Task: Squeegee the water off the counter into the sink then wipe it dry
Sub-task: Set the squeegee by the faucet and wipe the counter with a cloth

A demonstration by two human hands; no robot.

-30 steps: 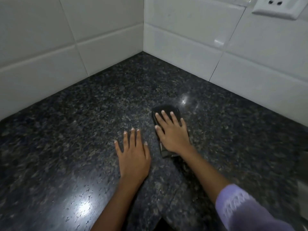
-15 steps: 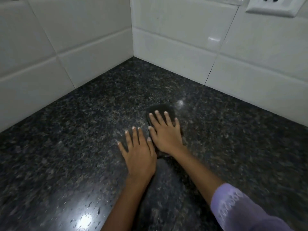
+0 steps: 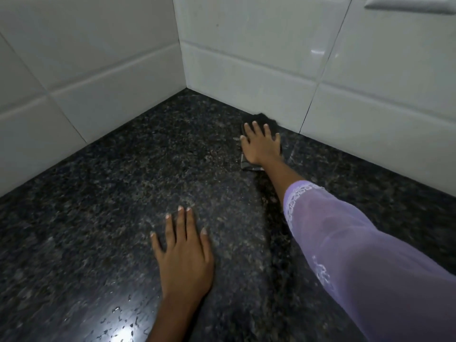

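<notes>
A dark folded cloth lies on the black speckled granite counter, its far edge against the white tiled back wall. My right hand presses flat on top of the cloth, arm stretched out, and hides most of it. My left hand rests flat on the counter nearer to me, fingers spread, holding nothing. Small water droplets glint in the light reflection at the near left. No sink or squeegee is in view.
White tiled walls meet in a corner at the back of the counter. A white wall socket sits at the top right. Open counter stretches to the left and right of my hands.
My right hand has pushed the cloth away from me, from beside my left hand up to the back wall. My left hand stayed flat on the counter.
</notes>
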